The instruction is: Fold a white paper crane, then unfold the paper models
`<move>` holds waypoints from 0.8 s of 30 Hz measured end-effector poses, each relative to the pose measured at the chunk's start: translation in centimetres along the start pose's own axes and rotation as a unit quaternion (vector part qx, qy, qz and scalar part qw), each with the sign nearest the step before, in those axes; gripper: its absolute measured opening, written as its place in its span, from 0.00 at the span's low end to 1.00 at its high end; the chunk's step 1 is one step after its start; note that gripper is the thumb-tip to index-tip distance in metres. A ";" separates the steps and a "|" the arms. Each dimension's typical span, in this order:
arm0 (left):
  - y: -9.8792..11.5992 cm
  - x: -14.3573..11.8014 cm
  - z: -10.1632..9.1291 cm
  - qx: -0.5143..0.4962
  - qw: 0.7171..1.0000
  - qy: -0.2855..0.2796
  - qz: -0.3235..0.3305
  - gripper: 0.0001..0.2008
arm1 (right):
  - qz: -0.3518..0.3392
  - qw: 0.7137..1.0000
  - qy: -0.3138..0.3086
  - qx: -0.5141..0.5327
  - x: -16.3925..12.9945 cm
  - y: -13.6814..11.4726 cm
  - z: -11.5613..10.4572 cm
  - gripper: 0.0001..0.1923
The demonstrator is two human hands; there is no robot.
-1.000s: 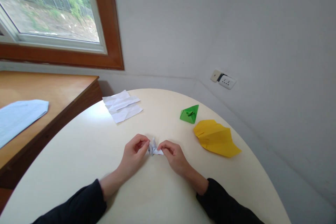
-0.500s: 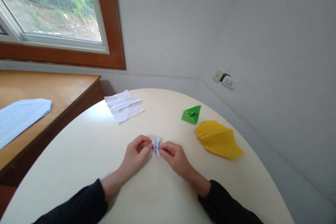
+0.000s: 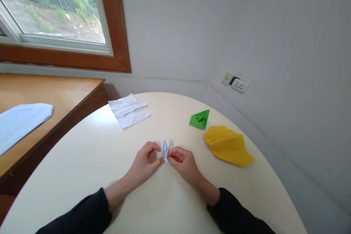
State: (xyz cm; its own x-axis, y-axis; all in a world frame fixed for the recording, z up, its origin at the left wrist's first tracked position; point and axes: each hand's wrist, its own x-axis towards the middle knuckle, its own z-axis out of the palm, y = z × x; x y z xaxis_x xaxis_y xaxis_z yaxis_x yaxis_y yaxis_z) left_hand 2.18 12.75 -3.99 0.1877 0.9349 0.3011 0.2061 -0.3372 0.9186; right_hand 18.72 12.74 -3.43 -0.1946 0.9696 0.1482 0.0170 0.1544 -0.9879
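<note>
A small piece of folded white paper [image 3: 165, 149] stands over the middle of the round table, pleated into narrow upright folds. My right hand [image 3: 184, 161] pinches its right side between thumb and fingertips. On the other side is my left hand [image 3: 144, 161], its thumb and forefinger spread apart in a curve. Those left fingertips are close against the paper's left edge; whether they touch it I cannot tell. The paper's lower right part is partly covered by my right fingers.
Creased white sheets [image 3: 129, 109] lie at the table's far left. To the right are a green folded paper piece [image 3: 199, 120] and a yellow folded paper [image 3: 229, 145]. A pale blue folded item [image 3: 26, 120] rests on the wooden desk [image 3: 68, 86] by the window.
My left thumb and forefinger have parted from their pinch on the folded paper. The paper and my right hand have shifted slightly to the right.
</note>
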 end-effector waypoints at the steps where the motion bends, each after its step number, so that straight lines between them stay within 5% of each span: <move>1: 0.1 0.0 0.0 0.007 1.000 -0.004 0.005 0.04 | 0.002 1.000 0.000 0.002 0.0 0.0 0.0 0.04; 24: 1.9 0.0 -0.3 0.037 0.998 0.054 -0.019 0.06 | 0.001 0.999 0.006 -0.032 0.0 0.3 0.1 0.03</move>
State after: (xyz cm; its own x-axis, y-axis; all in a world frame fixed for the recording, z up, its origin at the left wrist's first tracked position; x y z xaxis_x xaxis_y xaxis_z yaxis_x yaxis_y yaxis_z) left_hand 2.24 12.13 -2.21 0.0737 0.9523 0.2962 0.2815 -0.3048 0.9099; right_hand 18.62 12.73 -3.73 -0.1837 0.9720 0.1468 0.0805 0.1637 -0.9832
